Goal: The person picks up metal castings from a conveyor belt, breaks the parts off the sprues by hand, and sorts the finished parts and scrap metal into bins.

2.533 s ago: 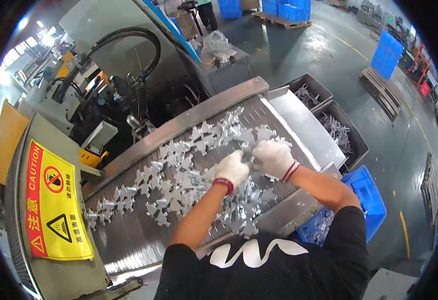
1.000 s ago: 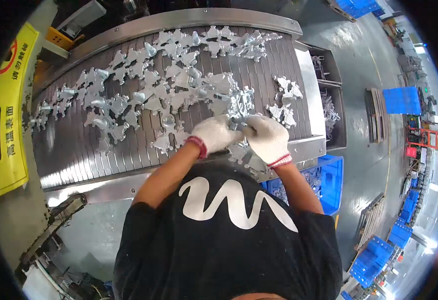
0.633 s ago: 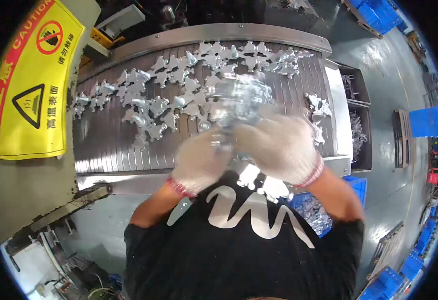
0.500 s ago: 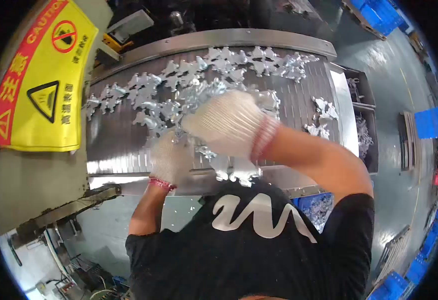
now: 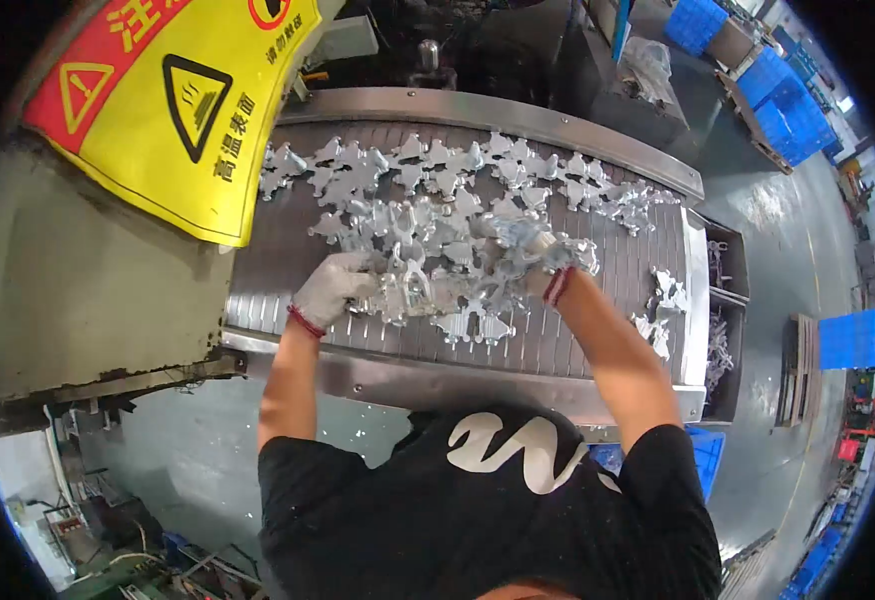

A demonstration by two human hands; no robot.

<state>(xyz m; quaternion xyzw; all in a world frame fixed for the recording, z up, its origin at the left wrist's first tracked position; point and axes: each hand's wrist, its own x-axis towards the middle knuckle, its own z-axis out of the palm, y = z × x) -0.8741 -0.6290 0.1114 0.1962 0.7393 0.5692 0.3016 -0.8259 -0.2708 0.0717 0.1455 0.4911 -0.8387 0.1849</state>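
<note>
Left hand (image 5: 334,290) and right hand (image 5: 543,279) are being held farther apart than before. Castings (image 5: 398,235) on conveyor (image 5: 558,345) are being touched by half-curled left, part-hiding right; grips can't be told. Beside conveyor, blue bin (image 5: 708,458) is being part-blocked by sleeve (image 5: 666,485).

Gloved hands (image 5: 330,288) reach forward, set apart, the right forearm (image 5: 618,340) slanting inward.
</note>
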